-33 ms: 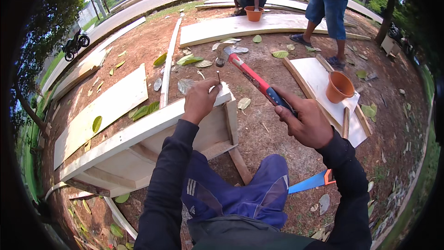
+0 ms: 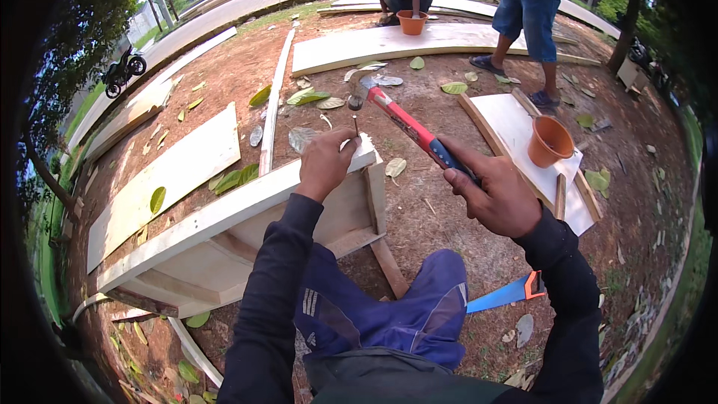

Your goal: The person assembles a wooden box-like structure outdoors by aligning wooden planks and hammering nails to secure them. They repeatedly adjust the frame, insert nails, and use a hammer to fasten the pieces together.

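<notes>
Outdoors: reddish earth [image 2: 415, 217], leaf-strewn. Lower left to centre, wooden frame [image 2: 239, 211]. Centre, left hand [image 2: 325, 161] pinching upright nail [image 2: 356, 126] at frame's end; hammer [image 2: 411, 127], head just above nail. Upper centre, orange bucket [image 2: 412, 26], co-worker's hand [image 2: 416, 14] at its mouth. Right of centre, right hand [image 2: 499, 196] wrapped round hammer handle. Right, second orange bucket [image 2: 550, 151] on white panel [image 2: 507, 121].

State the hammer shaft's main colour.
The hammer shaft is mainly red; it shows best in the head view.
</notes>
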`<state>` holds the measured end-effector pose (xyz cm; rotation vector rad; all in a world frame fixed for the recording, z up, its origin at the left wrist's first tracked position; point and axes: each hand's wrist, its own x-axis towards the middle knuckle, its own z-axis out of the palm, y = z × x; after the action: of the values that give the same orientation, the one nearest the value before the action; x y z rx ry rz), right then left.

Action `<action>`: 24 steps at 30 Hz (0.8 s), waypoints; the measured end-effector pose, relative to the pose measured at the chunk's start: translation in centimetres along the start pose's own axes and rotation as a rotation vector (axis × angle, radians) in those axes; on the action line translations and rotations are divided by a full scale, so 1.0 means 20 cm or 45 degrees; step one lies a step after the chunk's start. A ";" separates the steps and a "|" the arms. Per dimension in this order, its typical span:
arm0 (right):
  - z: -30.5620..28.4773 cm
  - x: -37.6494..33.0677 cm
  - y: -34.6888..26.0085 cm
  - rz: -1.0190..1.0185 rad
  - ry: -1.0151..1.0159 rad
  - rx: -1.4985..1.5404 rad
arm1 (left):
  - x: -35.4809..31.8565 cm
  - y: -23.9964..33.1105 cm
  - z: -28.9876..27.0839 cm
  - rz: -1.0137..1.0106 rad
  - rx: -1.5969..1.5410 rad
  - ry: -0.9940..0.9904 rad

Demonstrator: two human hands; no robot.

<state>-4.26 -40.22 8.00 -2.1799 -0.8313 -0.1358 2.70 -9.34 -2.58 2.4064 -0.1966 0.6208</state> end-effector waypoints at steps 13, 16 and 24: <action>-0.10 0.13 -0.09 -0.062 0.103 -0.146 | 0.00 0.04 -0.05 -0.008 0.092 -0.011; -0.08 0.11 -0.08 -0.084 0.173 -0.069 | 0.03 0.05 -0.01 0.015 0.010 -0.024; -0.09 0.11 -0.06 -0.146 0.066 -0.141 | 0.02 0.06 -0.02 0.013 0.053 -0.042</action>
<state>-3.12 -39.74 10.75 -2.2215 -0.9393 -0.3007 2.47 -10.03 -1.46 2.4584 -0.2117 0.5958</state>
